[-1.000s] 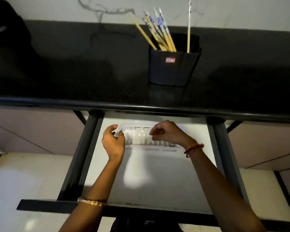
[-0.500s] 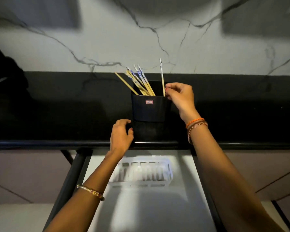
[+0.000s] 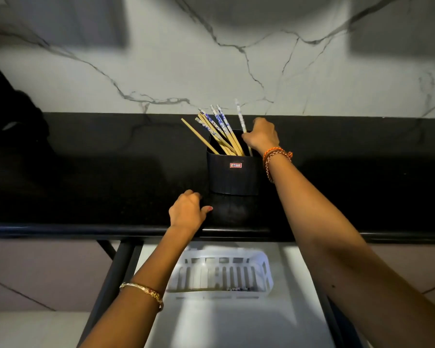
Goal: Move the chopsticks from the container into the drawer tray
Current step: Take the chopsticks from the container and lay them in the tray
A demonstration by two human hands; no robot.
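A black container with a small red label stands on the black counter. Several wooden chopsticks with blue-and-white tops lean out of it to the left. One chopstick stands upright at the container's right side, and my right hand is closed around it at the rim. My left hand rests on the counter just left of the container's base, fingers curled, holding nothing. Below the counter edge a white slotted tray sits in the open drawer.
A white marble wall rises behind the counter. Black drawer rails run along both sides of the drawer. A dark object sits at the far left of the counter.
Both hands rose from the tray in the drawer to the counter. My right hand has closed lower on the upright chopstick at the container rim; my left hand rests near the base.
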